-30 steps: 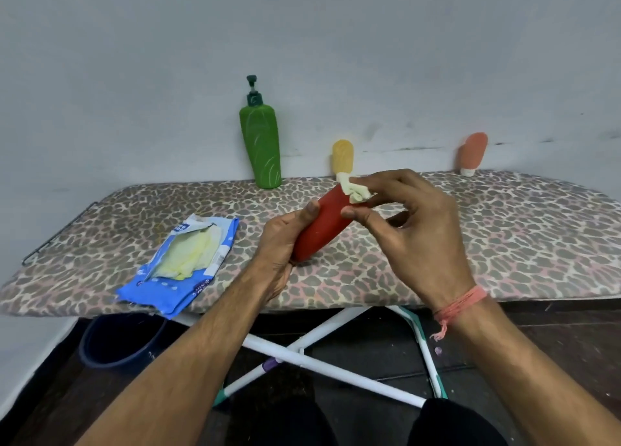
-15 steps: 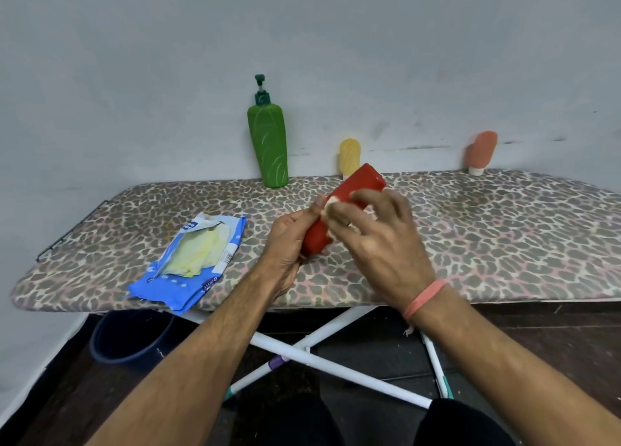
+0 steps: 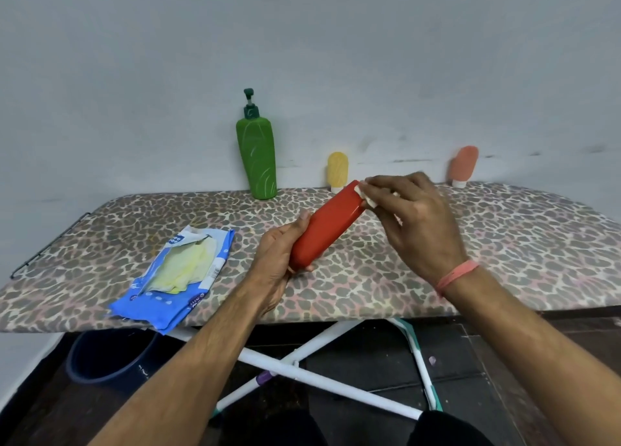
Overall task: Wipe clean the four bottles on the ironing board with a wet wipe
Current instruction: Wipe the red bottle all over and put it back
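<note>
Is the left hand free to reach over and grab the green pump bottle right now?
Probably not yet: the left hand is gripping the red bottle. The path to the green pump bottle looks clear, so it would only need to put the red one down first.

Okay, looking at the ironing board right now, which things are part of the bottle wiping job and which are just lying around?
Job: red bottle, wet wipe, green pump bottle, yellow bottle, orange bottle, wipes packet, ironing board.

Lying about: dark bucket on the floor.

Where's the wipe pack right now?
The wipe pack lies open on the left part of the ironing board near its front edge, just left of the left hand.
</note>
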